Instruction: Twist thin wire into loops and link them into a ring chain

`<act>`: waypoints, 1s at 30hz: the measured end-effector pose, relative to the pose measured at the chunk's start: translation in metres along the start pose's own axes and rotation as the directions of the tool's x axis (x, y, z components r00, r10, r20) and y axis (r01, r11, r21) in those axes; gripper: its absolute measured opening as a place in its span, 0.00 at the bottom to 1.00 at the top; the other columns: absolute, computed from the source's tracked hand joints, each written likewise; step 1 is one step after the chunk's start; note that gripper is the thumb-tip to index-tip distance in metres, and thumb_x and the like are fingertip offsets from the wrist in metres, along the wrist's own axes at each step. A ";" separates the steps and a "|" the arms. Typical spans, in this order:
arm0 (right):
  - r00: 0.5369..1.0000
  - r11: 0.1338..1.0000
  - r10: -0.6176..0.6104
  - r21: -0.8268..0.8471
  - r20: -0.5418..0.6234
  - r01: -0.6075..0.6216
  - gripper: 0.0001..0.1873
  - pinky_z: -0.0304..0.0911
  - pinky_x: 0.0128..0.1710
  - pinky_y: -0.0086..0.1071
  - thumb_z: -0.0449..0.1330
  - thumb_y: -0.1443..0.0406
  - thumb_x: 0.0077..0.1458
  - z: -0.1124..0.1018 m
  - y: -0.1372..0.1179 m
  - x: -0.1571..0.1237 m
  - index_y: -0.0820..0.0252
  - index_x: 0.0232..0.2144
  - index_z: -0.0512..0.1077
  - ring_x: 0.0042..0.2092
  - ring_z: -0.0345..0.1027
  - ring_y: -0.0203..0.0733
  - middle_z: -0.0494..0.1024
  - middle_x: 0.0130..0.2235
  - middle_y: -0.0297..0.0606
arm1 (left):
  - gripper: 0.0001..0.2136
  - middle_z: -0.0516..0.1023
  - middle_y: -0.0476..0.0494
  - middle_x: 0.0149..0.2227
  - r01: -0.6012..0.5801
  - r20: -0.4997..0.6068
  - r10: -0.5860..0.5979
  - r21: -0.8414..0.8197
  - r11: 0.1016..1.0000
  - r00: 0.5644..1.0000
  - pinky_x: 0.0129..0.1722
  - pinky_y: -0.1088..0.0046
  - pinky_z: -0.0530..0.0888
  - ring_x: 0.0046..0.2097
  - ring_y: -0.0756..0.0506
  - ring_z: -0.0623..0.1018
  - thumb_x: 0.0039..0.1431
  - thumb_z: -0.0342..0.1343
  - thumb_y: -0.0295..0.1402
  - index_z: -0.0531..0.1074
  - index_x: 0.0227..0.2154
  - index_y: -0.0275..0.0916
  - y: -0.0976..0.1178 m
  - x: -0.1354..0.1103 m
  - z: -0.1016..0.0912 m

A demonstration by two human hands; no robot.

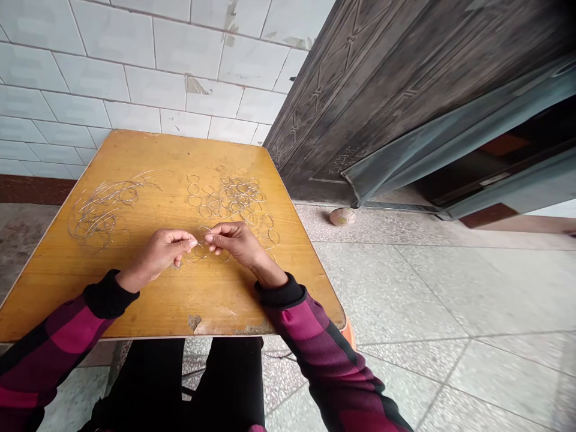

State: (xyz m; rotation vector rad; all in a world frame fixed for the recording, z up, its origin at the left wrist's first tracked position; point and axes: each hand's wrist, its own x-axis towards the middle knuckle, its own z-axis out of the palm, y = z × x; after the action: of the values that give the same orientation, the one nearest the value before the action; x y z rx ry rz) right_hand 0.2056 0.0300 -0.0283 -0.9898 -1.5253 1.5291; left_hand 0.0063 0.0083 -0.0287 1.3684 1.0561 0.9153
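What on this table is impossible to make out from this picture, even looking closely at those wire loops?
Head view only:
- Wire loop: where it is pinched, hidden by the left hand's fingers and right hand's fingers.
- Wire tangle: strands too thin to follow.
- Orange object: mostly hidden by the table edge.

A thin wire loop (198, 247) is shown pinched between the left hand (159, 255) and right hand (238, 243) on a yellow wooden tabletop (180, 306); a loose wire tangle (105, 207) and clustered wire rings (236, 198) are seen beyond.

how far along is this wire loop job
Partway, it seems. Done: a cluster of thin silver wire loops on the yellow wooden table. In hand: one thin wire loop, pinched between the left hand and right hand. Apparently left: a tangled pile of thin grey wire beside them.
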 end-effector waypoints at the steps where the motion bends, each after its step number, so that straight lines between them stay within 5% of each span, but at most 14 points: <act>1: 1.000 0.999 -0.010 -0.044 0.019 0.010 0.15 0.62 0.24 0.25 0.67 0.55 0.46 -0.001 -0.001 -0.001 0.61 0.25 0.76 0.23 0.65 0.30 0.74 0.22 0.31 | 0.09 0.67 0.52 0.18 0.010 0.008 -0.010 -0.017 1.000 1.000 0.17 0.78 0.62 0.17 0.55 0.64 0.50 0.59 0.37 0.75 0.23 0.36 0.000 0.000 0.000; 9: 0.989 0.972 -0.146 -0.186 0.003 0.144 0.17 0.58 0.29 0.29 0.65 0.54 0.49 0.003 -0.002 -0.001 0.61 0.21 0.71 0.26 0.62 0.32 0.69 0.23 0.30 | 0.11 0.68 0.51 0.22 0.157 0.061 -0.147 -0.244 0.957 0.987 0.18 0.80 0.62 0.19 0.57 0.63 0.48 0.62 0.37 0.70 0.21 0.35 0.003 -0.001 0.003; 30: 0.997 0.995 -0.059 0.074 -0.057 0.063 0.15 0.60 0.33 0.30 0.67 0.54 0.47 0.016 0.004 -0.001 0.59 0.20 0.73 0.27 0.63 0.32 0.72 0.22 0.30 | 0.12 0.63 0.53 0.21 0.152 0.036 -0.148 -0.328 0.932 0.988 0.19 0.81 0.63 0.20 0.57 0.60 0.48 0.63 0.38 0.70 0.22 0.35 0.005 -0.003 0.009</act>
State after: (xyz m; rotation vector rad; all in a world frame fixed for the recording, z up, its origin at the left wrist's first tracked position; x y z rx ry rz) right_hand 0.1918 0.0227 -0.0325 -0.9263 -1.4356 1.4940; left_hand 0.0140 0.0032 -0.0247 0.9990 0.9355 0.9225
